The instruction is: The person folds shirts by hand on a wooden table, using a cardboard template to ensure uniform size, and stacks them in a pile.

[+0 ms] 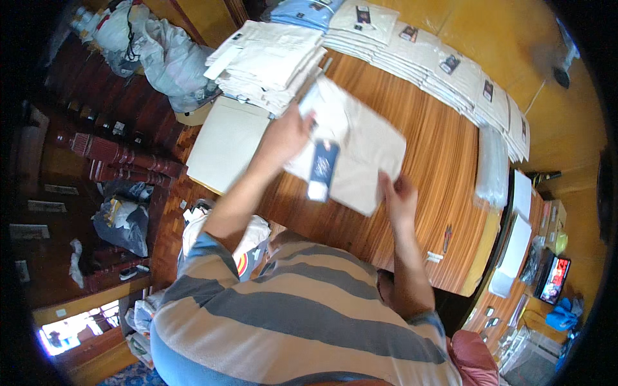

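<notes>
A folded beige garment (370, 154) is held up over the striped wooden table, slightly tilted. A dark blue hang tag (323, 168) with a white lower end dangles on its front. My left hand (286, 138) grips the garment's left side near the tag, fingers closed. At the lower right corner my right hand (399, 198) pinches the edge between thumb and fingers. Left of the garment rises a tall stack of folded pale garments (267, 61), beside a flat pale board or sheet pile (228, 141).
Bagged, tagged garments (444, 64) line the table's (431, 154) far edge, with blue ones (306, 13) at their left end. Clear plastic bags (491, 167) lie at the right. Small red-handled snips (447, 239) and a small white piece (434, 257) rest near the front right.
</notes>
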Demonstrator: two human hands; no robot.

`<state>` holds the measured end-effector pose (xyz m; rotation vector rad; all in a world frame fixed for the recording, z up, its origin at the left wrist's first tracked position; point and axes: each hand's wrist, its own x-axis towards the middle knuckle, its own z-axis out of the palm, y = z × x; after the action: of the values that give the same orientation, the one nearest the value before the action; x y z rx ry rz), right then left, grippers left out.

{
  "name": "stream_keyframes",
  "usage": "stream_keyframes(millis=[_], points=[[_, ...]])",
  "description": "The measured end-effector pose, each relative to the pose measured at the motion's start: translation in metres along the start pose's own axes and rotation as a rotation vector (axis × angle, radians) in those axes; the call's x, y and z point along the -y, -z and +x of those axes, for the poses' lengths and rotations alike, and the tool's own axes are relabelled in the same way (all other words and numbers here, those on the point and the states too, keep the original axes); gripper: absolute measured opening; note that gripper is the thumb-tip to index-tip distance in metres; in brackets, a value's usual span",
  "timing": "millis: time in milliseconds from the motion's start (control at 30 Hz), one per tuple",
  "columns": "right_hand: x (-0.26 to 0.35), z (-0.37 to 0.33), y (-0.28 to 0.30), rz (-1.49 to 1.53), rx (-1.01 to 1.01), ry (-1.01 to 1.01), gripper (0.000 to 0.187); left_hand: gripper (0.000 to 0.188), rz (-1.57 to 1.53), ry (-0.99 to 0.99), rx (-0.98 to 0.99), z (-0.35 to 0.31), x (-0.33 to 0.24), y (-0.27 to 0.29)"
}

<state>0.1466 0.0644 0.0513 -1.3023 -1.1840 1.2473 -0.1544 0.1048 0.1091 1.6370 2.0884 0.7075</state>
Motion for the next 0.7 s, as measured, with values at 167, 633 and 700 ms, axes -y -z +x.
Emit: stream_keyframes(millis=[167, 633, 700], points=[[0.148, 0.143, -0.145, 0.150, 0.281, 0.238, 0.036, 0.059, 0.029, -0.110, -0.337, 0.147, 0.024, 0.180], [0.096, 0.231, -0.243, -0.533, 0.178, -0.032, 0.075, 0.066, -0.032, 0.098, -0.044, 0.291, 0.179, 0.181], [0.095, 0.235, -0.241, -0.505, 0.173, -0.033, 0.075, 0.064, 0.010, 0.071, -0.070, 0.290, 0.178, 0.191]])
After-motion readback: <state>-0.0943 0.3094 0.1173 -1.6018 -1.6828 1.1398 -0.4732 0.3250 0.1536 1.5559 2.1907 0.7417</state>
